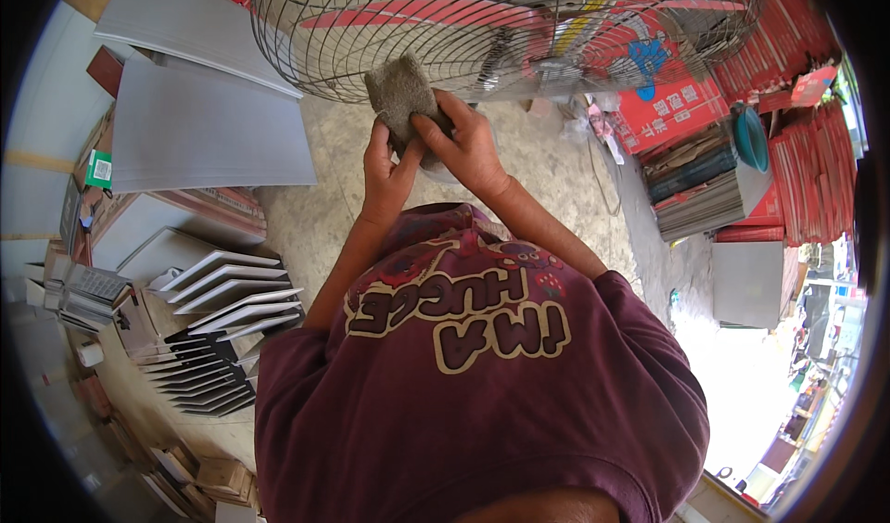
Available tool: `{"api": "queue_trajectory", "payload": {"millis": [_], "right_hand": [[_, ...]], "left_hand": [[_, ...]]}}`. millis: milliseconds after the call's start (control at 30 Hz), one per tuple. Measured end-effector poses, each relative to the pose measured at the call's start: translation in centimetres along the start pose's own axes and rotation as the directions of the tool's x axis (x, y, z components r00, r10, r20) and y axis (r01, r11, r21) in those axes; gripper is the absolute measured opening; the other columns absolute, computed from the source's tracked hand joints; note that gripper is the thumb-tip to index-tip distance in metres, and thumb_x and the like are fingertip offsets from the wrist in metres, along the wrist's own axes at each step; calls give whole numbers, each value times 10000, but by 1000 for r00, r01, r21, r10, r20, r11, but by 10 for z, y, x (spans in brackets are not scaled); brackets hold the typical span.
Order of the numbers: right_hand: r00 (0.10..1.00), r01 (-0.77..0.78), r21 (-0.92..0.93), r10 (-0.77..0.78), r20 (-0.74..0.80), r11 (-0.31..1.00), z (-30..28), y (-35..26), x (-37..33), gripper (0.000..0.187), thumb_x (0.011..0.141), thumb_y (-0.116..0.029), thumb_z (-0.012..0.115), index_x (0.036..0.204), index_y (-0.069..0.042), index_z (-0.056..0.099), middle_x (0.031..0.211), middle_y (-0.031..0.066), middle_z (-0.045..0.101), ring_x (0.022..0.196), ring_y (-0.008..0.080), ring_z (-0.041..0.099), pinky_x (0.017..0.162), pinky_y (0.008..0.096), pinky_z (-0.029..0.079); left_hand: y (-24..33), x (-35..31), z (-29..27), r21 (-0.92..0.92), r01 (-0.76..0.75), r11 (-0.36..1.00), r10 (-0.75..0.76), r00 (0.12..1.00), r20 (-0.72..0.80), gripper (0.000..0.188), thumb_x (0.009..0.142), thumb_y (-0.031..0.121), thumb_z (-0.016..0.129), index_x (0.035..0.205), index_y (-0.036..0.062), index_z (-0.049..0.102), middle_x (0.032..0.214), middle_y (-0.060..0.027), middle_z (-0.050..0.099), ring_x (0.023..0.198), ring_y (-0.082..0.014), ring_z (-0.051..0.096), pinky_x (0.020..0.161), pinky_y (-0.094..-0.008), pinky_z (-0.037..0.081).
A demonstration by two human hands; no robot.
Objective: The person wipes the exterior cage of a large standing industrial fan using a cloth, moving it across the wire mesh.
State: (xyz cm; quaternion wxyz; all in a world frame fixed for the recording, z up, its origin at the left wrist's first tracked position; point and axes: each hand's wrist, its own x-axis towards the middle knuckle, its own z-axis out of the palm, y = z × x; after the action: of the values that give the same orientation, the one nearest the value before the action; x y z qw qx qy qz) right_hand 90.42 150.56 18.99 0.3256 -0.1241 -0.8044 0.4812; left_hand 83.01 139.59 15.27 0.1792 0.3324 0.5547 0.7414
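Observation:
Both my hands are in front of my chest, closed on a grey-brown, rough-textured rectangular pad (397,92), which could be a sponge or a folded cloth. My left hand (387,171) grips its lower edge with thumb and fingers. My right hand (466,147) pinches its right side, the two thumbs close together. Just beyond, the wire cage of a large fan (426,13) with red blades spreads across the top; the pad's upper part overlaps the cage's lower rim in view. Whether it touches the wire I cannot tell. A round greyish base shows partly behind my right wrist.
Large grey panels (204,124) lean at the left, above a rack of white tiles (232,291) and dark ones (209,384). Stacked red cartons (816,175) stand at the right, beside a teal basin (751,138). A loose cord lies on the concrete floor (306,217).

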Motion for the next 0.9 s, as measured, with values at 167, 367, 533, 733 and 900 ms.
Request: {"api": "queue_trajectory", "payload": {"millis": [167, 367, 533, 733, 900], "right_hand": [[995, -100, -17, 100, -2, 995, -1, -1, 15, 362, 808, -239, 627, 1069, 2, 553, 815, 196, 593, 718, 344, 593, 648, 372, 467], [967, -256, 2, 256, -2, 967, 0, 40, -5, 315, 805, -257, 631, 941, 16, 551, 699, 167, 559, 596, 266, 512, 579, 347, 440], [967, -234, 101, 243, -82, 967, -13, 31, -19, 255, 813, -204, 634, 907, 12, 534, 669, 137, 528, 578, 183, 446, 555, 314, 422], [974, -140, 115, 158, -164, 983, -30, 13, 1, 261, 812, -198, 636, 918, 19, 537, 663, 131, 535, 576, 192, 465, 554, 310, 426], [949, -284, 57, 289, -125, 957, -26, 53, -6, 291, 807, -229, 642, 906, 24, 537, 653, 128, 523, 586, 177, 461, 568, 311, 422]], "left_hand": [[-10, 19, -1, -17, -12, 1000, 12, 1000, 5, 338, 858, 54, 587, 1163, -10, 459, 1029, -64, 572, 947, -116, 543, 803, -249, 445], [-33, 5, 3, -11, 179, 984, -178, 981, 83, 319, 859, 67, 592, 1150, -2, 480, 1001, -62, 591, 900, -110, 572, 764, -249, 468], [-23, 3, 15, 100, 114, 988, -126, 985, 116, 317, 846, 63, 599, 1133, -11, 488, 953, -89, 609, 869, -117, 584, 733, -263, 478], [7, 31, 27, 162, 37, 986, -72, 973, 217, 355, 869, 60, 590, 1190, -12, 457, 1053, -63, 569, 951, -114, 548, 813, -259, 455], [-38, 25, 25, 91, 184, 979, -200, 957, 208, 374, 872, 70, 596, 1208, -3, 448, 1062, -59, 569, 960, -120, 553, 816, -261, 457]]}}
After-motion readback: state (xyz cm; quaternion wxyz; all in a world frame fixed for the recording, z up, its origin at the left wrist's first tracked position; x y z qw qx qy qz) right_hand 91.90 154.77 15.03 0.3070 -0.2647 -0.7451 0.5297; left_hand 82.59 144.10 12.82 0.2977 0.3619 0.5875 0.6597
